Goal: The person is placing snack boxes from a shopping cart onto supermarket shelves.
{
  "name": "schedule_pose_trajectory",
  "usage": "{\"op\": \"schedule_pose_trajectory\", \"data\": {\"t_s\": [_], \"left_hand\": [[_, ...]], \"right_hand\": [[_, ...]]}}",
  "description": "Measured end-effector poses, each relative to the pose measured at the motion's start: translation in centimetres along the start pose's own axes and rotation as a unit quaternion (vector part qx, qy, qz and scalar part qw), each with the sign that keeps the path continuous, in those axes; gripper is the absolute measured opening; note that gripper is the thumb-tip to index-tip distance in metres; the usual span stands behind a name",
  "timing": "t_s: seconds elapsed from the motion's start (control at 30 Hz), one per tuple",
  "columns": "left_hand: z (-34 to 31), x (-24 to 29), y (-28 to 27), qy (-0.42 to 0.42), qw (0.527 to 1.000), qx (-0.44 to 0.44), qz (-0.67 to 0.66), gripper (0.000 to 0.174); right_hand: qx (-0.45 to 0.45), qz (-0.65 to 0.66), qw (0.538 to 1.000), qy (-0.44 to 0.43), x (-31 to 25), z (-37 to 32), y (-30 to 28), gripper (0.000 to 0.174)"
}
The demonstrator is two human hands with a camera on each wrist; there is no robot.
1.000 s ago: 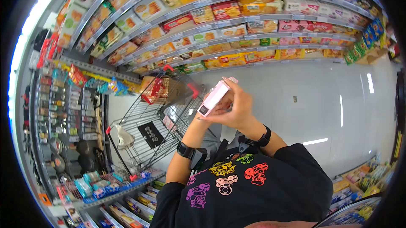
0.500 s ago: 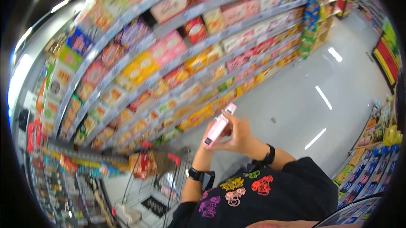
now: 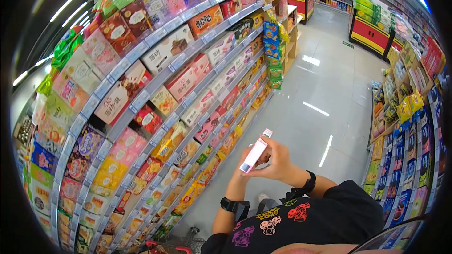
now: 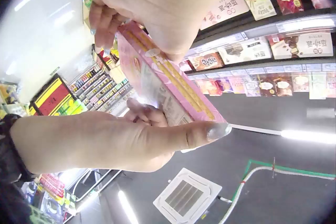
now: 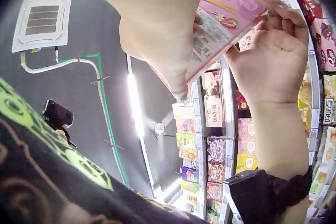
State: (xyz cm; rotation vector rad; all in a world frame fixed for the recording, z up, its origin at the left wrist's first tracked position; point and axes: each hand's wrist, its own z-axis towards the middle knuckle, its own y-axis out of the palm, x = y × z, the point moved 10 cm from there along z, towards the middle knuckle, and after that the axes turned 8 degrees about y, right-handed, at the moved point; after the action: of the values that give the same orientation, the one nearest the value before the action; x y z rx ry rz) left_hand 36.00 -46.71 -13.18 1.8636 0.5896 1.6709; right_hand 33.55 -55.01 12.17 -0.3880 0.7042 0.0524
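Both hands hold a thin pink box (image 3: 254, 156) in front of the torso, its narrow side facing up in the head view. My right hand (image 3: 281, 162) grips it between thumb and fingers. My left hand (image 3: 239, 176) is behind and below the box, partly hidden by it. The left wrist view shows the right thumb along the near end of the box (image 4: 170, 74), while the left hand (image 4: 157, 3) holds the far end. In the right wrist view, left fingers touch the edge of the box (image 5: 226, 19), whose broad face shows printed text and a strawberry picture.
A tall shelf (image 3: 162, 42) of packaged snacks runs along the left. More goods stand on a shelf (image 3: 405, 159) at the right. Grey floor (image 3: 310, 112) lies between them. Part of a shopping cart (image 3: 176, 247) shows at the bottom edge.
The head view has turned towards the aisle's far end, so the cart has slid down to the bottom edge. Both hands still hold the pink box, now slightly lower and further right in view.
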Motion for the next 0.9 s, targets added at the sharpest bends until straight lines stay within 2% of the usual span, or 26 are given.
{"op": "schedule_pose_trajectory", "data": {"t_s": [0.1,0.17,0.2,0.3,0.4,0.53,0.63,0.67,0.7,0.77,0.87,0.9], "left_hand": [[1.1,0.1,-0.6,0.011,1.0,-0.022,-0.009,0.05],[0.8,2.9,1.2,0.036,0.999,-0.021,-0.004,0.05],[-0.3,6.3,4.6,0.062,0.997,-0.008,0.038,0.055],[-2.2,9.3,5.9,0.129,0.99,0.037,0.038,0.058],[-3.8,10.1,5.2,0.165,0.979,0.082,0.088,0.063],[-5.1,10.2,6.0,0.195,0.972,0.06,0.115,0.07],[-6.4,11.0,7.6,0.272,0.951,0.062,0.131,0.082],[-7.0,11.2,8.0,0.266,0.948,0.115,0.129,0.087],[-7.3,9.8,6.2,0.265,0.947,0.147,0.105,0.084],[-8.1,11.8,9.5,0.306,0.928,0.202,0.066,0.08],[-9.7,11.0,10.5,0.359,0.904,0.217,0.082,0.074],[-10.4,9.5,9.1,0.354,0.898,0.245,0.088,0.073]], "right_hand": [[0.005,0.004,1.0,0.016,1.7,0.5,-0.4,0.096],[-0.032,0.011,0.998,0.062,2.9,0.7,0.2,0.096],[-0.02,0.017,0.999,0.042,2.6,1.1,0.1,0.095],[0.012,0.085,0.996,0.025,2.0,2.0,0.2,0.095],[0.005,0.151,0.988,0.031,1.9,2.4,0.3,0.094],[-0.023,0.182,0.982,0.038,1.3,2.6,0.1,0.094],[-0.049,0.196,0.979,0.015,-0.2,2.9,-0.1,0.093],[-0.055,0.201,0.978,-0.003,-0.7,2.9,-0.3,0.093],[-0.062,0.206,0.976,-0.023,-1.1,2.8,-0.6,0.093],[-0.093,0.264,0.96,-0.022,-1.4,2.2,-0.6,0.093],[-0.128,0.32,0.938,-0.039,-2.7,1.8,-1.1,0.092],[-0.147,0.327,0.932,-0.043,-3.0,1.4,-1.3,0.091]]}}
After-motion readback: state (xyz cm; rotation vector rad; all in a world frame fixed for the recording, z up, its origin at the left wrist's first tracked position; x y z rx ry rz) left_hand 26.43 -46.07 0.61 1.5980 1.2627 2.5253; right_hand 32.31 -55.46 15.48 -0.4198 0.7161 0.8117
